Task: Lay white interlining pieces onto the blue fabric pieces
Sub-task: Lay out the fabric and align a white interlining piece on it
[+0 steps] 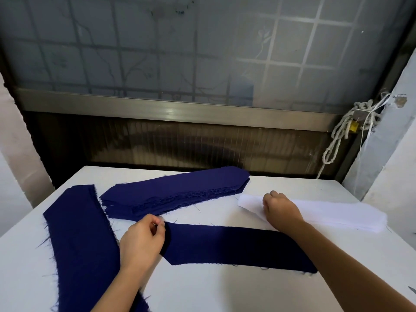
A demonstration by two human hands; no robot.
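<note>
A single blue fabric piece [229, 246] lies flat across the middle of the white table [202, 289]. My left hand [143, 240] pinches its pointed left end. Behind it sits a stack of blue fabric pieces [173, 192]. Another long blue piece [78, 239] runs down the left side. A stack of white interlining pieces [326, 212] lies at the right. My right hand [280, 209] rests on the stack's left end with fingers curled into the top layer.
A frosted window with a metal frame [180, 106] stands behind the table. A knotted rope [346, 131] hangs at the right by a white wall. The table's far edge runs just behind the blue stack.
</note>
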